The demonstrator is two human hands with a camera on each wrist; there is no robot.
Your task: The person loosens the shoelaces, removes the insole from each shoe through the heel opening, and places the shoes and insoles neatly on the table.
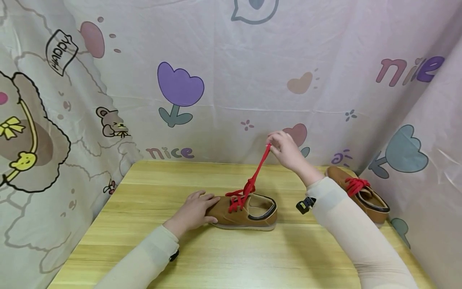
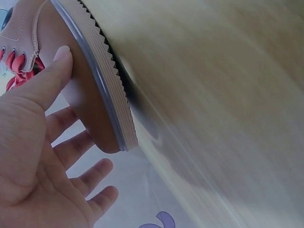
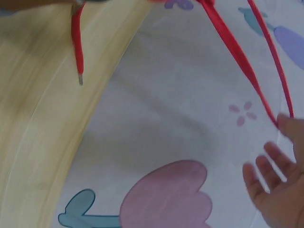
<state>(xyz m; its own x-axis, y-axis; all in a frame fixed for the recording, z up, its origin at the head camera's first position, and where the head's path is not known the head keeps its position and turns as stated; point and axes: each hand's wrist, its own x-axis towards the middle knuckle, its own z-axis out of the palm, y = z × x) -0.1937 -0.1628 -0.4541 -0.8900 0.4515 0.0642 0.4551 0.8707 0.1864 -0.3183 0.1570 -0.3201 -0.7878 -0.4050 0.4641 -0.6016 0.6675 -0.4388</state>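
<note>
A brown leather shoe (image 1: pixel 231 214) with red lacing and a dark padded collar stands upright on the wooden table, toe to the left. My left hand (image 1: pixel 193 212) holds its toe; in the left wrist view the thumb (image 2: pixel 59 71) lies along one side and the first fingers reach behind the other. Raised above and to the right of the shoe, my right hand (image 1: pixel 285 150) pinches the red shoelace (image 1: pixel 261 161), which stretches taut up from the lacing. In the right wrist view two strands run to the fingertips, and a loose lace end (image 3: pixel 79 47) with a metal tip hangs down.
A second brown shoe (image 1: pixel 339 178) with red laces stands at the table's right edge, partly behind my right sleeve. Printed curtains (image 1: pixel 223 80) enclose the wooden table (image 1: pixel 162 176) at the back and both sides.
</note>
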